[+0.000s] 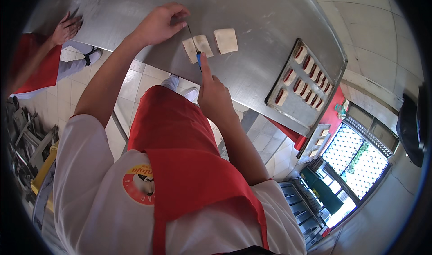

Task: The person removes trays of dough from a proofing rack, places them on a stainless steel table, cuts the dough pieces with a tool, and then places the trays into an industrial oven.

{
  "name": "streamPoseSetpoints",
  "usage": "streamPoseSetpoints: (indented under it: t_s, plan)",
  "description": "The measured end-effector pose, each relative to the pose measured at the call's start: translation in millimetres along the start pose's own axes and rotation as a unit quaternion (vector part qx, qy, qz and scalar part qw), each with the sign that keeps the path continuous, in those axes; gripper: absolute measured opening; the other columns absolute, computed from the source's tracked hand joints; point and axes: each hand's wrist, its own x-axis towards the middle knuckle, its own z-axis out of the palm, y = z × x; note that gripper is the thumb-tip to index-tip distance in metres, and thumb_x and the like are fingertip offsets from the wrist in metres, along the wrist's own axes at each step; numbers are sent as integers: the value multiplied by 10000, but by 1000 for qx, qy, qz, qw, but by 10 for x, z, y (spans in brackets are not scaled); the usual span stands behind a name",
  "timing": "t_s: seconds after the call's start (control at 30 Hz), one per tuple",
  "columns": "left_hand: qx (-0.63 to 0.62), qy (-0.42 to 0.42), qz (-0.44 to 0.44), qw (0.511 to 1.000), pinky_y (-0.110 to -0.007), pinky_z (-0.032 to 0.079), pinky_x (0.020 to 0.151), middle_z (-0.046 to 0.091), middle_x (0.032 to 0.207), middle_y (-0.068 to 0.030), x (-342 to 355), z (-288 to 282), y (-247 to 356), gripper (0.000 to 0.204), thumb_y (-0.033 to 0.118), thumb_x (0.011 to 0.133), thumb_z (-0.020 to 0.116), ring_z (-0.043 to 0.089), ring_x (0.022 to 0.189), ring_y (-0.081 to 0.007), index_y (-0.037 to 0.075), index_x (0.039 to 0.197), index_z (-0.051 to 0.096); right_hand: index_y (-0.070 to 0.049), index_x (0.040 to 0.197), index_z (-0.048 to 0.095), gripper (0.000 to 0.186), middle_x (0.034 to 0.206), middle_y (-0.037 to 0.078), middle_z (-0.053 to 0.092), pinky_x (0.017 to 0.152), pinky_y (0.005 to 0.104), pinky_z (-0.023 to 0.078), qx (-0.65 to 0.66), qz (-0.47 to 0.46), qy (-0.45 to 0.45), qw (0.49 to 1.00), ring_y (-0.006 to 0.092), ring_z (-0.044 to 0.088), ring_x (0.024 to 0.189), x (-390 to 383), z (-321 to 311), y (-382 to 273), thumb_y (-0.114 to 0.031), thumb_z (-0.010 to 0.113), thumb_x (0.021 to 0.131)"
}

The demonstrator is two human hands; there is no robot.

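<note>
My right hand (215, 97) is closed round the blue handle of a knife (199, 59), its index finger stretched along the handle. The thin blade lies across a pale, squarish piece of filled dough (204, 44) on the metal table. A second piece of dough (226, 41) sits just to the right, with a reddish strip showing at its left edge. Beyond the knife's tip, my left hand (162, 24) hovers above the table, its fingers bent and its thumb apart from them. I see nothing held in it.
A metal tray (280, 103) with several red-filled dough pieces lies on the right of the steel table (252, 12). Farther right is another tray (317, 143) with pale pieces. At far left a co-worker's hand (67, 29) rests near the table edge.
</note>
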Motion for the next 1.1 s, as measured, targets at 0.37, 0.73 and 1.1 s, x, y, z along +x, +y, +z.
streamPoseSetpoints:
  t_s: [0.37, 0.73, 1.1]
  plan:
    - [85, -120, 136, 980, -424, 469, 1084, 618, 1263, -57, -28, 196, 105, 298, 27, 808, 753, 531, 1289, -310, 95, 1087, 673, -146, 1656, 202, 833, 810, 248, 647, 719, 560, 540, -53, 12, -10, 998, 451, 680, 730, 98, -4, 23, -2, 553, 914]
    - [131, -132, 172, 967, -514, 322, 1209, 601, 1358, -37, 89, 271, 89, 162, 13, 770, 768, 481, 1367, -306, 98, 883, 689, -160, 1665, 187, 868, 829, 247, 645, 732, 555, 548, -62, 27, -23, 997, 454, 690, 746, 110, -16, 0, -2, 563, 899]
    - [179, -125, 157, 963, -538, 187, 1273, 586, 1395, -39, 80, 240, 150, 147, 63, 774, 762, 459, 1400, -298, 136, 899, 733, -156, 1670, 162, 873, 874, 260, 668, 748, 574, 537, -51, 51, -52, 996, 433, 701, 789, -186, 22, 140, 29, 510, 890]
